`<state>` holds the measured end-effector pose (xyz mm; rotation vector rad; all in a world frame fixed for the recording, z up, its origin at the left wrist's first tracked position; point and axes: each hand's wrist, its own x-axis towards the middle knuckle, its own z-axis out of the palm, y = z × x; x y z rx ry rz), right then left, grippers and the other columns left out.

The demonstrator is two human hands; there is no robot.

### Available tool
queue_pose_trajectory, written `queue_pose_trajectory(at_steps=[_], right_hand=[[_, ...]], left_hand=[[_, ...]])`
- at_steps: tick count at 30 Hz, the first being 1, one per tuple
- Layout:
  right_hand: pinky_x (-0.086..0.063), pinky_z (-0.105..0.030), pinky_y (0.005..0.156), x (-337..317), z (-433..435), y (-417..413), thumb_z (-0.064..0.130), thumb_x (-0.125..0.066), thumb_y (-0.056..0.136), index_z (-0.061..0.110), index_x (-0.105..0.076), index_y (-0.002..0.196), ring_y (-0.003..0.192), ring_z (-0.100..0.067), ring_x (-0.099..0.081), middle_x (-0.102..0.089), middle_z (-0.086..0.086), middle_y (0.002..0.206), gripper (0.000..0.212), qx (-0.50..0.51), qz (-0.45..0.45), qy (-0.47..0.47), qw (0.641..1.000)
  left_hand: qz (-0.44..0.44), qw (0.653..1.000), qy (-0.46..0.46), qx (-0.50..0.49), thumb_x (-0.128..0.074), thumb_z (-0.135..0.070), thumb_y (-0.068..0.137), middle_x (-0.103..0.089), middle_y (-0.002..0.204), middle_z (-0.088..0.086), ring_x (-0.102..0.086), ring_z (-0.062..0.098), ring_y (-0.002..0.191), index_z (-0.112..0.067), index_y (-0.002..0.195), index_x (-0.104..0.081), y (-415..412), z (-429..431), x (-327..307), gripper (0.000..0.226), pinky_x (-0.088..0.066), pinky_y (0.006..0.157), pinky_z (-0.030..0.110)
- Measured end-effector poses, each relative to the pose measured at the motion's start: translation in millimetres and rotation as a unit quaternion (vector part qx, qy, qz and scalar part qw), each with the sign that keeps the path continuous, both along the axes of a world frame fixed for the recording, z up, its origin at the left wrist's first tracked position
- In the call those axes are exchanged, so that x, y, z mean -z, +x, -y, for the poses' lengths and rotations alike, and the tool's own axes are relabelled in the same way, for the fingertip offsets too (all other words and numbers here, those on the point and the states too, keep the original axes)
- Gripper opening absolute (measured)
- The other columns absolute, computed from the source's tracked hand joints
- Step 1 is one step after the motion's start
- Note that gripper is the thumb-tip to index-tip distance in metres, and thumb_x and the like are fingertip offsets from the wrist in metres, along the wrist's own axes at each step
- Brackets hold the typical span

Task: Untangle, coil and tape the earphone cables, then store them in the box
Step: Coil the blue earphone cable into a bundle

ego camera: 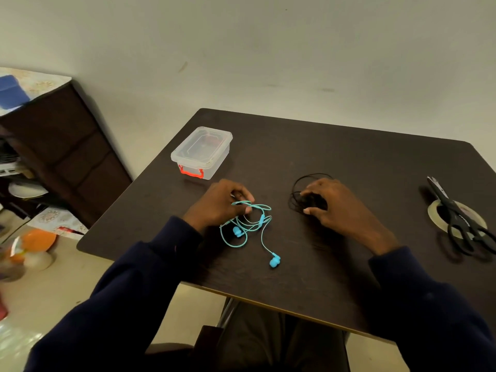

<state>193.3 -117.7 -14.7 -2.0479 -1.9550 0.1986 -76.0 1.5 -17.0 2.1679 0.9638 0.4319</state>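
On the desk (335, 157), the left hand (217, 205) pinches the tangled blue earphone cable (261, 218) and the right hand (335, 205) grips the black cable bundle (294, 204) — untangling is the step, I'd judge. Next: tease the loops apart — the box (201, 154) sits shut, back left.

Both forearms reach forward over the table edge, the left sleeve (128, 285) and the right sleeve (434, 304) dark blue and drawn down to the wrists. The left hand (218, 206) lies knuckles up, its thumb and curled fingers pinching the turquoise earphone cable (252, 227). The right hand (339, 208), well apart from the left, is also palm down, with fingers bent and thumb tucked in, gripping the bunched black earphone cable (294, 203).
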Motion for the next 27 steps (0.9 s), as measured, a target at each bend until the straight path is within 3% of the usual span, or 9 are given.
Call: queue_pose_trajectory(at_steps=[3,6,10,12,15,17,19,23,27], right_hand=[[-0.037,-0.034,0.111,-12.6,8.0,-3.6,0.031,-0.084,0.079,0.021,-0.063,0.133,0.136,-0.020,-0.045,-0.054,-0.001,0.144,0.059,-0.004,-0.010,0.038,0.999],[-0.037,-0.030,0.110,-22.1,12.8,-19.8,0.022,-0.086,0.078,0.017,-0.067,0.128,0.133,-0.019,-0.049,-0.057,-0.002,0.140,0.054,-0.012,-0.040,0.124,0.991],[-0.055,-0.030,0.089,-23.8,18.6,-48.6,0.010,-0.079,0.084,0.012,-0.076,0.106,0.096,-0.012,-0.067,-0.072,-0.001,0.105,0.022,-0.031,-0.108,0.226,0.968],[-0.056,-0.029,0.080,-23.6,21.3,-65.3,0.024,-0.074,0.090,0.017,-0.075,0.110,0.089,-0.004,-0.066,-0.072,0.004,0.102,0.022,-0.013,-0.168,0.180,0.969],[-0.055,-0.036,0.094,-13.9,23.2,-89.0,0.056,-0.067,0.087,0.029,-0.053,0.143,0.115,-0.006,-0.057,-0.057,0.005,0.136,0.064,-0.007,-0.179,0.011,0.984],[-0.045,-0.039,0.106,-5.6,22.4,-100.1,0.063,-0.066,0.084,0.036,-0.033,0.154,0.131,-0.013,-0.041,-0.041,0.004,0.150,0.082,-0.034,-0.097,-0.058,0.993],[-0.041,-0.036,0.107,2.9,21.2,-106.7,0.060,-0.070,0.083,0.039,-0.031,0.154,0.132,-0.013,-0.032,-0.037,0.005,0.148,0.083,-0.050,-0.046,-0.067,0.995],[-0.048,-0.029,0.089,10.4,17.8,-104.1,0.027,-0.075,0.088,0.029,-0.067,0.126,0.106,-0.009,-0.048,-0.052,0.003,0.120,0.039,-0.047,-0.086,0.004,0.995],[-0.050,-0.027,0.077,4.3,16.2,-89.7,0.001,-0.070,0.088,0.017,-0.078,0.103,0.081,-0.009,-0.055,-0.065,-0.003,0.100,0.023,0.009,-0.099,0.042,0.994]], left_hand=[[0.061,0.997,-0.044,-0.012,-0.082,-0.011,0.082,-0.076,0.092,-0.001,-0.071,0.003,0.079,-0.015,0.103,-0.076,0.6,2.7,-5.0,0.022,-0.053,0.074,0.018],[0.100,0.989,-0.112,0.006,-0.083,-0.005,0.079,-0.074,0.108,0.005,-0.073,0.015,0.097,-0.015,0.118,-0.071,-2.1,4.4,-12.8,0.042,-0.057,0.084,0.024],[0.113,0.967,-0.214,0.076,-0.081,-0.003,0.079,-0.066,0.131,0.003,-0.067,0.018,0.118,-0.020,0.138,-0.056,-21.2,3.1,-19.0,0.067,-0.055,0.098,0.033],[0.126,0.961,-0.227,0.095,-0.083,0.003,0.075,-0.062,0.137,0.003,-0.063,0.019,0.124,-0.020,0.143,-0.050,-30.6,3.5,-16.3,0.079,-0.053,0.101,0.034],[0.129,0.958,-0.234,0.107,-0.087,0.004,0.067,-0.057,0.143,0.003,-0.057,0.018,0.131,-0.022,0.146,-0.048,-42.2,2.3,-10.3,0.091,-0.050,0.105,0.033],[0.108,0.971,-0.197,0.078,-0.091,-0.004,0.067,-0.058,0.141,0.000,-0.057,0.013,0.130,-0.024,0.142,-0.051,-45.5,0.6,-8.0,0.088,-0.050,0.105,0.031],[0.077,0.988,-0.137,-0.001,-0.092,-0.014,0.069,-0.064,0.127,-0.001,-0.063,0.014,0.118,-0.026,0.131,-0.060,-44.5,2.1,-5.5,0.071,-0.055,0.097,0.028],[0.023,0.993,-0.067,-0.095,-0.090,-0.026,0.072,-0.067,0.090,0.001,-0.057,0.000,0.061,-0.025,0.104,-0.071,-38.6,8.9,5.8,0.037,-0.045,0.062,0.015],[0.053,0.991,-0.096,-0.073,-0.085,-0.029,0.079,-0.076,0.082,0.001,-0.070,0.009,0.073,-0.020,0.096,-0.074,-25.0,17.6,3.3,0.022,-0.055,0.071,0.023]])
